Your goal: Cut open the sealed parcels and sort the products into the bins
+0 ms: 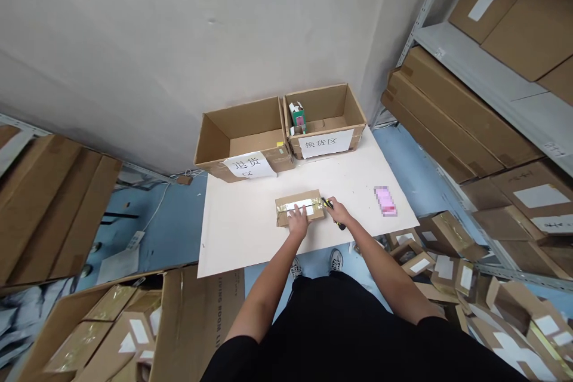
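Observation:
A small taped cardboard box (283,219) with a white label lies on the white table (242,239) in front of me. My left hand (298,222) rests on its top with the fingers spread over the label. In my right hand (339,212) is a black and yellow utility knife (342,226), gripped just beside the box's right end. The knife's tip is close to the tape at that end; whether it touches cannot be made out.
Two open cardboard boxes with paper signs, a left one (215,171) and a right one (295,149), stand along the table's back. The right one holds a green carton (298,118). A blurred pink item (385,201) lies at right. Box-laden shelves (492,59) and piled cartons (447,239) flank the table.

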{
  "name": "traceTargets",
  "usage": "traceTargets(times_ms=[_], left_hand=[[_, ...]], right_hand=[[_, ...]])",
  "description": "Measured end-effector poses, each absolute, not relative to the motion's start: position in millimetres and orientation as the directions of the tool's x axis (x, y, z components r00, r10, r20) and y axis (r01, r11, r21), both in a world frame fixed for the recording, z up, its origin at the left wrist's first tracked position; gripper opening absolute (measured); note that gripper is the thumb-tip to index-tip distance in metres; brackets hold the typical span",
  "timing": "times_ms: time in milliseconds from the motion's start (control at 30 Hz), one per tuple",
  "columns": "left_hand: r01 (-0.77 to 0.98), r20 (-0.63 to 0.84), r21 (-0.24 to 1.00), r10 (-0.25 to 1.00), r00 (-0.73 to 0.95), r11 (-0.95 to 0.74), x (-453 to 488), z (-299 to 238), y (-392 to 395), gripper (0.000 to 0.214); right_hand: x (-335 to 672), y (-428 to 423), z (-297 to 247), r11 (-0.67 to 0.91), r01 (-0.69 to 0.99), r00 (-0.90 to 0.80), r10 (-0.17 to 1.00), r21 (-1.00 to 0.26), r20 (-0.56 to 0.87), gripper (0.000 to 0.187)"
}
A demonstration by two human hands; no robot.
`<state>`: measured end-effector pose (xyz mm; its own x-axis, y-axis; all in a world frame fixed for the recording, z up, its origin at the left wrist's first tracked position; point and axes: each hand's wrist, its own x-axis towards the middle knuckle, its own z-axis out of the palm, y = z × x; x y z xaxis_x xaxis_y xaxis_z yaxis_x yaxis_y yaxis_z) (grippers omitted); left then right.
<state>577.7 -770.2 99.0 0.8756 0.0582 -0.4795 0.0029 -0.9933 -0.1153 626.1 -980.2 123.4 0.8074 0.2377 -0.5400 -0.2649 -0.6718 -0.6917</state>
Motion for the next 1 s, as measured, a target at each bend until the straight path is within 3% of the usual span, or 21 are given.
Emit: traceTargets(times_ms=[267,467,633,867,1000], left_hand=[[0.003,-0.431,-0.084,0.039,0.901,-0.996,574.8,106.0,-769.7,0.079],[0.004,-0.437,-0.095,0.046,0.898,-0.995,575.7,107.9,-770.3,0.076],[0.012,-0.445,-0.089,0.050,0.894,-0.996,577.7,107.8,-769.2,0.077],[0.003,-0.440,-0.105,0.050,0.897,-0.994,579.6,100.5,-766.8,0.079],[0.001,-0.454,-0.101,0.047,0.890,-0.995,581.6,97.5,-765.3,0.080]], right_hand=[[625.9,-952.3,135.2,-0.828,-0.200,0.812,0.159,-0.524,-0.561,0.029],[627.1,-933.8,151.0,-0.899,-0.147,0.801,0.137,-0.413,-0.583,0.055],[614.7,-927.6,153.8,-0.889,-0.170,0.806,0.123,-0.426,-0.578,0.064],[613.5,-955.9,150.2,-0.785,-0.311,0.809,0.077,-0.536,-0.582,0.029],[624.9,-960.8,141.1,-0.704,-0.350,0.820,0.089,-0.618,-0.566,0.024]])
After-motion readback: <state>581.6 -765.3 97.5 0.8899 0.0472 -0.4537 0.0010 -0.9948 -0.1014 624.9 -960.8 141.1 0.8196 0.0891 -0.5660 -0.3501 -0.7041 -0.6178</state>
